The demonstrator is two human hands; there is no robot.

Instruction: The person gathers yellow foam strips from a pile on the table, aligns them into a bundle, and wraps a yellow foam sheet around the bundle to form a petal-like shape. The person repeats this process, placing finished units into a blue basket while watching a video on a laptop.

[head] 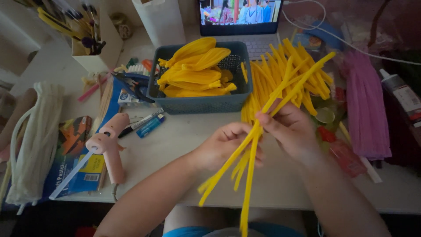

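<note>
My left hand (226, 145) and my right hand (291, 129) both grip a small bunch of yellow pipe cleaners (247, 164) above the white table's front edge. The stems cross between my fingers, run up to the right and hang down past the table edge. Behind my hands lies a large pile of loose yellow pipe cleaners (280, 74). A grey-blue basket (201, 103) further back holds several finished yellow petal shapes (195, 72).
A pink glue gun (107, 145) lies at the left on a coloured packet, with a bundle of white pipe cleaners (37, 140) beside it. Pink pipe cleaners (366, 105) and a glue bottle (401, 94) sit at the right. An open laptop (239, 17) stands at the back.
</note>
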